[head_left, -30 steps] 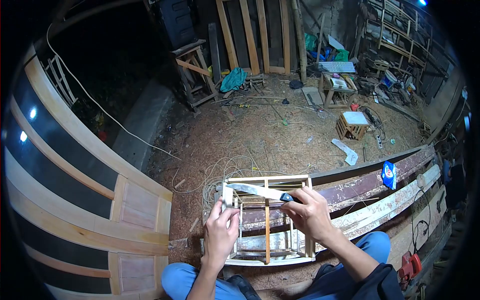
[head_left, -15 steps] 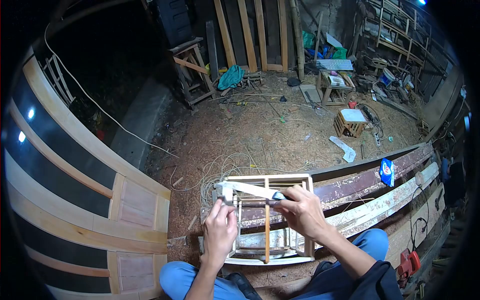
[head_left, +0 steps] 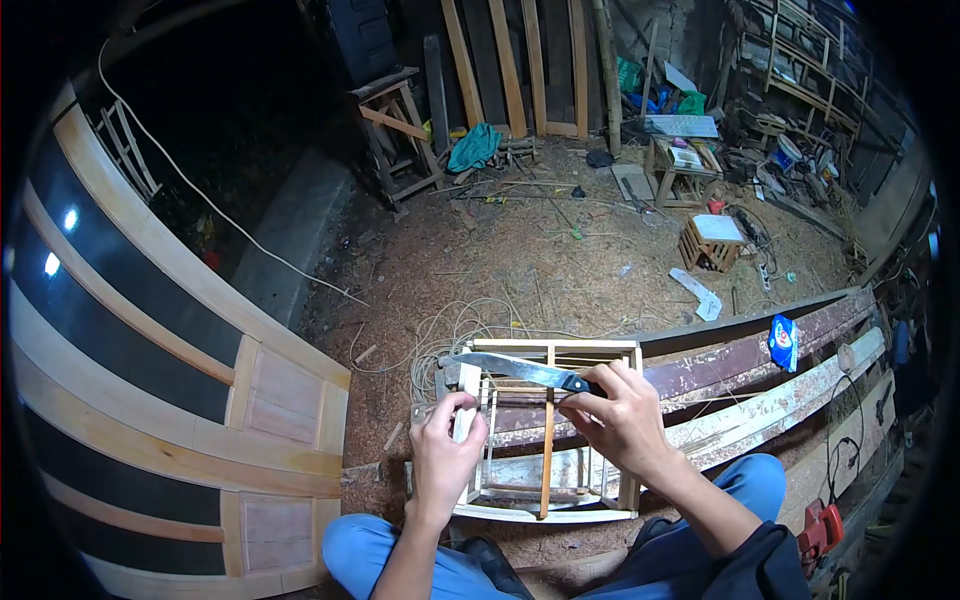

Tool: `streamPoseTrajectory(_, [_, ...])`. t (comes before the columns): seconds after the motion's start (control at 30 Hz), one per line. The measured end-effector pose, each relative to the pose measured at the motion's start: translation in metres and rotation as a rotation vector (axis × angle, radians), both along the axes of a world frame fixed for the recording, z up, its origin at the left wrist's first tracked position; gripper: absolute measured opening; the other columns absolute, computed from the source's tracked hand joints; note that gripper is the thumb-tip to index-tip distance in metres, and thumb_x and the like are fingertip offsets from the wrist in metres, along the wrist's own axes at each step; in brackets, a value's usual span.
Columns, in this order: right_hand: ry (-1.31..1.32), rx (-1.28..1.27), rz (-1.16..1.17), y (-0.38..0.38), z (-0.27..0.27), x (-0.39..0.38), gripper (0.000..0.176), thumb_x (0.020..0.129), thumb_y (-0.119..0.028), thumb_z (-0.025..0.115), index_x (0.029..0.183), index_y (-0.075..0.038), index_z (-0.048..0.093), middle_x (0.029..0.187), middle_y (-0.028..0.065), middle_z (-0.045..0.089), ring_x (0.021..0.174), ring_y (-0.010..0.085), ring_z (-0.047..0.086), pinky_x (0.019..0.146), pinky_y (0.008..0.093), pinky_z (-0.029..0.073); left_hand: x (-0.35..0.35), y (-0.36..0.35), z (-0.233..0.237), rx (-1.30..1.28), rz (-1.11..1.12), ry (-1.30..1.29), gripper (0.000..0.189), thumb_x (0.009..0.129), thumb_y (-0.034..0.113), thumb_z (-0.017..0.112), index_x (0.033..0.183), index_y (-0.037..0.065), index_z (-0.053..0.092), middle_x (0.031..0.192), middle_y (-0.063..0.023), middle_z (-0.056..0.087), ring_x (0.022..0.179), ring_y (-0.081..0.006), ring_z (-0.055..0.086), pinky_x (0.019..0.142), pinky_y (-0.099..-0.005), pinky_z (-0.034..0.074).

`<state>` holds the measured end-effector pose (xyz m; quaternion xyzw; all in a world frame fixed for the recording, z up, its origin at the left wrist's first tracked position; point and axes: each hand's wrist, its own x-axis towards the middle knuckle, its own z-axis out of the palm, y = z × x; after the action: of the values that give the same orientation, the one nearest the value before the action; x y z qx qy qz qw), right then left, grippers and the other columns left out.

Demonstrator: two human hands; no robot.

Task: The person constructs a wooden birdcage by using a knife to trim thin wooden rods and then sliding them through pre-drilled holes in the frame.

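Observation:
My right hand (head_left: 625, 415) is closed around the black handle of a knife (head_left: 520, 368). Its long blade points left, crossing the top end of a small pale stick of wood (head_left: 467, 378). My left hand (head_left: 445, 455) pinches that stick lower down, between thumb and fingers. Under both hands lies a light wooden frame (head_left: 547, 450) with thin slats and a darker middle bar, close in front of my knees.
Long painted boards (head_left: 740, 365) run off to the right, with a blue packet (head_left: 783, 343) on them. A red power tool (head_left: 822, 530) is at lower right. Panelled wooden doorwork (head_left: 285, 395) stands left. Coiled cable (head_left: 430, 350) lies on the shavings-covered floor.
The knife's blade has turned from a bright white face to a darker one, its tip a little higher on the stick. More of the stick's length shows. The whole view has shifted slightly.

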<state>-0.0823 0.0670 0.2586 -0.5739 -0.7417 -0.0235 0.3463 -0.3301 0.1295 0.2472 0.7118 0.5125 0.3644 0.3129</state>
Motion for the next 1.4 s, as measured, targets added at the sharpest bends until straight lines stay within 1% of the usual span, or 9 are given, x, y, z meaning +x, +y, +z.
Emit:
streamPoseTrajectory(0.2, [0.086, 0.037, -0.02, -0.003, 0.015, -0.004, 0.019, 0.084, -0.015, 0.086, 0.101, -0.011, 0.078, 0.107, 0.0096, 0.07, 0.091, 0.0278, 0.067, 0.071, 0.0415, 0.053, 0.0, -0.001, 0.003, 0.047, 0.014, 0.047, 0.027, 0.092, 0.002, 0.075, 0.119, -0.003, 0.072, 0.103, -0.0167, 0.08, 0.09, -0.0163, 0.077, 0.08, -0.0311, 0.06])
streamPoseTrajectory(0.3, [0.126, 0.03, -0.024, -0.008, 0.024, 0.002, 0.022, 0.089, -0.005, 0.078, 0.11, -0.007, 0.075, 0.111, 0.0151, 0.069, 0.093, 0.0334, 0.068, 0.074, 0.0456, 0.056, -0.001, 0.001, 0.005, -0.012, 0.001, 0.061, 0.023, 0.094, 0.004, 0.074, 0.116, -0.003, 0.074, 0.104, -0.0177, 0.08, 0.093, -0.0205, 0.078, 0.083, -0.0342, 0.06])
streamPoseTrajectory(0.37, [0.191, -0.029, -0.024, -0.014, 0.027, 0.007, 0.028, 0.091, 0.002, 0.071, 0.118, -0.006, 0.07, 0.113, 0.019, 0.067, 0.096, 0.038, 0.069, 0.075, 0.0483, 0.058, 0.001, 0.002, 0.004, 0.057, -0.066, 0.06, 0.018, 0.094, 0.006, 0.072, 0.109, -0.002, 0.077, 0.113, -0.0233, 0.078, 0.098, -0.0377, 0.077, 0.089, -0.0425, 0.059])
streamPoseTrajectory(0.47, [0.184, 0.023, -0.011, -0.02, 0.021, 0.012, 0.039, 0.093, 0.004, 0.069, 0.13, -0.006, 0.06, 0.106, 0.0179, 0.065, 0.09, 0.0365, 0.066, 0.076, 0.0468, 0.055, 0.004, 0.003, 0.01, 0.098, -0.046, 0.083, 0.016, 0.095, 0.007, 0.072, 0.107, -0.002, 0.079, 0.12, -0.0251, 0.076, 0.101, -0.0404, 0.075, 0.093, -0.0438, 0.059])
streamPoseTrajectory(0.53, [0.213, -0.017, 0.001, -0.031, 0.018, 0.021, 0.044, 0.092, 0.001, 0.071, 0.132, -0.006, 0.055, 0.099, 0.0156, 0.063, 0.086, 0.0351, 0.063, 0.073, 0.046, 0.052, -0.001, 0.007, 0.002, 0.262, -0.054, 0.219, 0.017, 0.094, 0.009, 0.075, 0.107, 0.0, 0.082, 0.121, -0.0257, 0.075, 0.107, -0.0444, 0.072, 0.1, -0.0488, 0.056])
streamPoseTrajectory(0.7, [0.047, -0.218, 0.053, -0.051, 0.027, 0.029, 0.044, 0.085, -0.008, 0.075, 0.126, -0.005, 0.06, 0.095, 0.0117, 0.062, 0.088, 0.0306, 0.062, 0.076, 0.0436, 0.048, 0.005, 0.009, 0.01, 0.055, -0.1, 0.052, 0.017, 0.095, 0.004, 0.073, 0.108, 0.0, 0.082, 0.118, -0.0272, 0.075, 0.104, -0.042, 0.075, 0.094, -0.0445, 0.059])
streamPoseTrajectory(0.9, [-0.187, -0.234, 0.14, -0.06, 0.024, 0.027, 0.04, 0.083, -0.016, 0.077, 0.122, -0.013, 0.067, 0.099, 0.0018, 0.065, 0.099, 0.02, 0.063, 0.088, 0.039, 0.045, 0.003, 0.012, 0.002, 0.097, -0.106, 0.101, 0.018, 0.097, 0.003, 0.072, 0.111, 0.0, 0.082, 0.117, -0.0284, 0.075, 0.102, -0.0415, 0.076, 0.092, -0.0435, 0.06])
streamPoseTrajectory(1.23, [-0.185, -0.165, 0.135, -0.054, 0.031, 0.023, 0.031, 0.092, -0.029, 0.079, 0.116, -0.013, 0.069, 0.1, 0.0013, 0.068, 0.1, 0.0197, 0.064, 0.092, 0.0423, 0.045, 0.008, 0.007, 0.008, 0.041, -0.086, 0.054, 0.017, 0.098, 0.004, 0.072, 0.111, -0.001, 0.081, 0.116, -0.0286, 0.075, 0.102, -0.0414, 0.076, 0.091, -0.0425, 0.06])
streamPoseTrajectory(1.4, [-0.101, -0.095, 0.033, -0.039, 0.027, 0.021, 0.026, 0.091, -0.019, 0.08, 0.113, -0.011, 0.07, 0.102, 0.0042, 0.069, 0.098, 0.024, 0.064, 0.087, 0.0406, 0.047, 0.004, 0.01, 0.001, 0.025, -0.069, 0.023, 0.016, 0.099, 0.006, 0.072, 0.111, -0.002, 0.08, 0.106, -0.0259, 0.078, 0.099, -0.0362, 0.078, 0.091, -0.0413, 0.059])
